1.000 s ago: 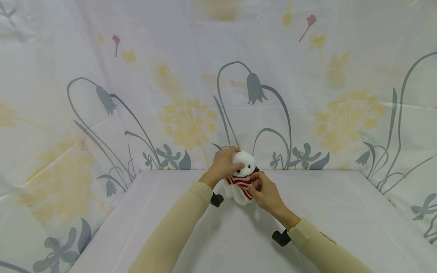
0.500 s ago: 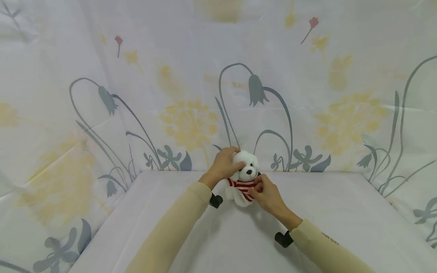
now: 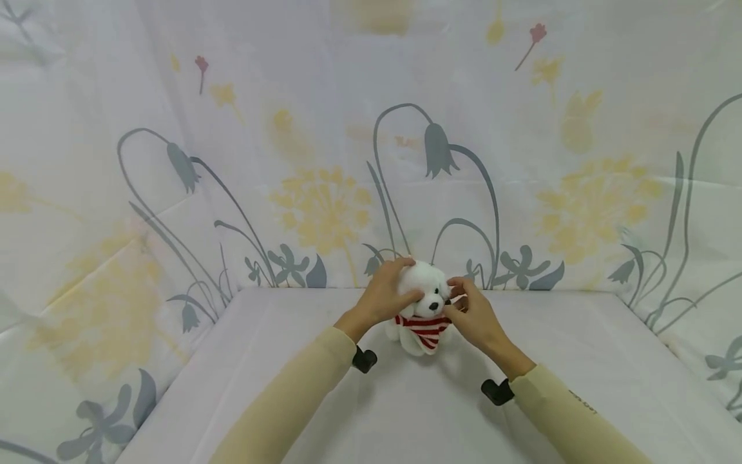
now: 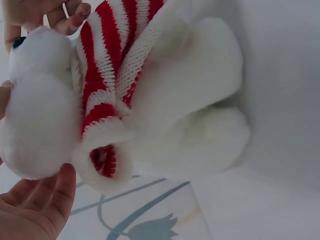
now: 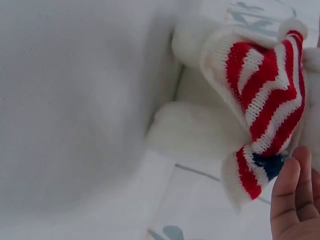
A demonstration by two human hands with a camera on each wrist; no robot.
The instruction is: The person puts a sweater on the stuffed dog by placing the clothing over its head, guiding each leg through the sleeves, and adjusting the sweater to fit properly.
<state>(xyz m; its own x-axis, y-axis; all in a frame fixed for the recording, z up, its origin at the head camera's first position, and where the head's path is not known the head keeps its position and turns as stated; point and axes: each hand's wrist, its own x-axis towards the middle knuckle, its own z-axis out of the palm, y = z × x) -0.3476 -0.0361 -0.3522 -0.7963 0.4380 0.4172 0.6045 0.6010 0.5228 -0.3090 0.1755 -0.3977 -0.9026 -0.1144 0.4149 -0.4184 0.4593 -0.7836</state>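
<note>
A white plush dog (image 3: 418, 280) in a red-and-white striped knit sweater (image 3: 426, 327) sits upright on the white surface, facing slightly right. My left hand (image 3: 379, 296) grips its head from the side, thumb across the cheek and fingers behind. At the other side, my right hand (image 3: 478, 322) has its fingertips by the dog's ear and collar. Relaxed fingers (image 5: 285, 192) lie against the sweater's neck edge in the right wrist view, near a dark blue patch (image 5: 270, 165) by the cuff. The left wrist view shows the white body (image 4: 195, 80) and a sleeve opening (image 4: 104, 160).
A white covered surface (image 3: 261, 386) lies beneath, its back edge meeting a flower-printed cloth (image 3: 324, 129) behind the dog. Black wrist mounts (image 3: 364, 361) show by both sleeves.
The dog has turned from tilted to upright, its face lifting into view and shifting right. My right hand has let go of the sweater's side and moved up and right to the head.
</note>
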